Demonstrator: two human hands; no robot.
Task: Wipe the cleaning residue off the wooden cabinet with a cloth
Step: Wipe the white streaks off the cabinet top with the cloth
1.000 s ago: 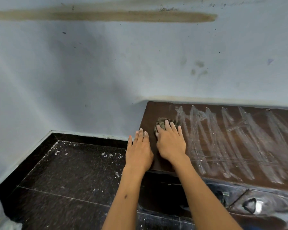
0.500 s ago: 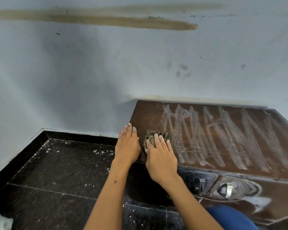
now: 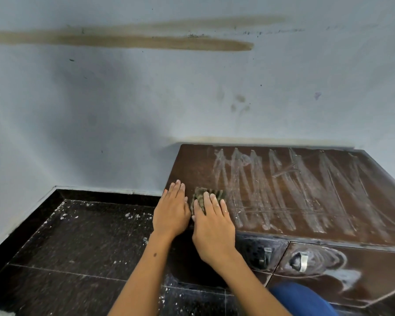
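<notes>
Right hand [image 3: 211, 226], fingers straight, presses cloth [image 3: 200, 198] flat at the cabinet top's [image 3: 306, 190] 9 o'clock end; left hand [image 3: 171, 213] rests open just beside; white residue [image 3: 283, 190] streaks toward 3 o'clock.

Soft, even light is falling across the wall [image 3: 192, 92], casting a broad diffuse shadow; wide-angle distortion is bending the frame edges; focus is holding reasonably sharp.

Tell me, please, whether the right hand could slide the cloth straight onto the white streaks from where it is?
Probably yes: the right hand presses the cloth flat beside the nearest white streaks, with nothing lying between them on the cabinet top.
</notes>
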